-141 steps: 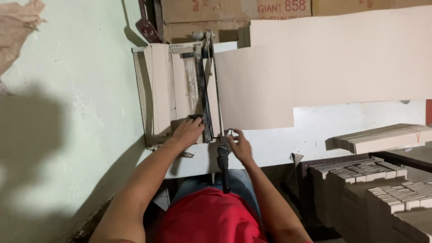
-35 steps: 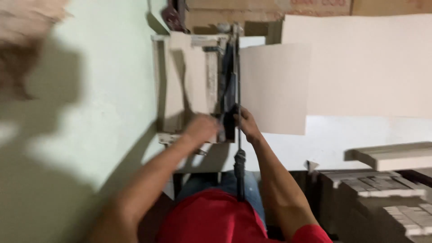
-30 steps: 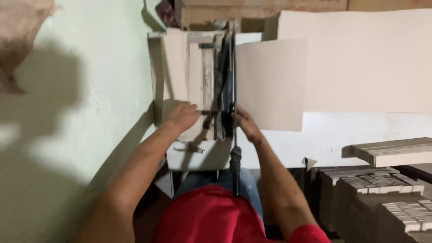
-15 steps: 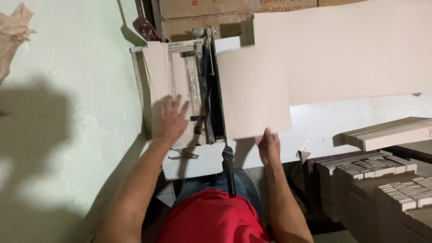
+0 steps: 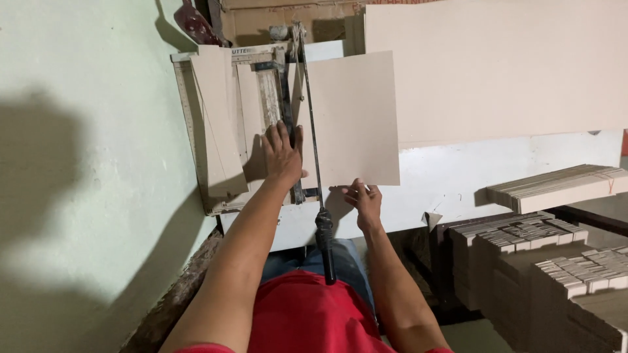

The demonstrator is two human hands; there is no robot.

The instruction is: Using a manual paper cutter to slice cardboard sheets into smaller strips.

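Now pressing down flat with the left hand (image 5: pixel 282 155), fingers spread and released, palm on the bed of the grey metal lever paper cutter (image 5: pixel 261 124) just beside its clamp bar. Pinching with the right hand (image 5: pixel 364 199), fingertips (image 5: pixel 355 189) grasping the near edge of the beige rectangular cardboard sheet (image 5: pixel 353 117). Lying flat beyond those fingertips, the sheet, its left edge under the long dark cutter blade arm (image 5: pixel 313 137). Running between the two hands, the blade arm, its black handle (image 5: pixel 325 245) hanging near the right wrist, untouched. Left of the left fingers, a narrow beige cardboard strip (image 5: pixel 216 124) on the cutter bed. Well right of the right fingers, stacks of cut beige cardboard pieces (image 5: pixel 556 261).
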